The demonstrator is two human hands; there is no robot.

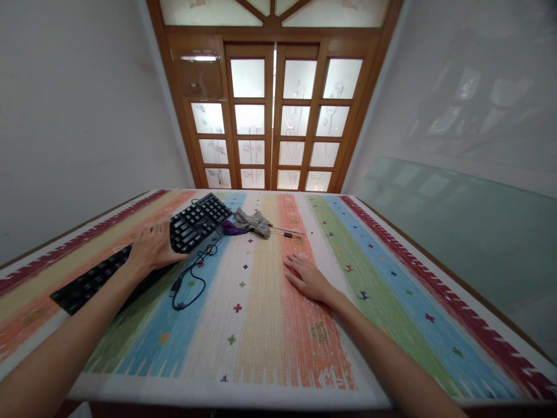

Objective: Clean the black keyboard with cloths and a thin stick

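Head view: keyboard (194, 223), lettering too small

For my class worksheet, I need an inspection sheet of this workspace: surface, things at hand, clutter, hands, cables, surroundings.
Surface: table covered by a striped tablecloth.
Things at hand: black keyboard, lying diagonally on the left side.
Clutter: crumpled grey cloth with a purple piece beside it; small black item to their right, too small to identify.
Hands: left hand across the keyboard's middle, grip unclear; right hand open, palm down, over the tablecloth.
Cables: black cable, loosely looped beside the keyboard.
Surroundings: wood-framed glass doors ahead, pale walls either side.
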